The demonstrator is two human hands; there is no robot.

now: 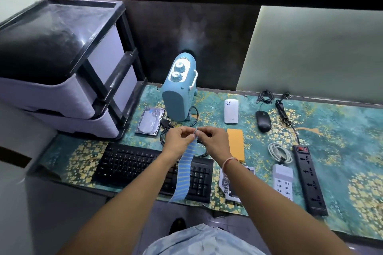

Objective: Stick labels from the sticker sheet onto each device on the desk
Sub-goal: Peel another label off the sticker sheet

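A long blue sticker sheet (184,172) hangs down over the black keyboard (132,163). My left hand (179,141) pinches its top end, and my right hand (211,141) pinches the same top edge, fingertips meeting. Behind my hands stand a blue heater (178,97), a hard drive (150,121) bearing a small blue label, a white plug-in device (231,112) and a black mouse (263,121). To the right lie an orange case (236,144), a white USB hub (283,180) and a black power strip (309,180).
A grey and black drawer unit (68,80) fills the desk's left end. A coiled white cable (279,152), a black cable loop (165,134) and printed packaging (230,186) lie among the devices. A frosted panel (315,51) rises behind the desk.
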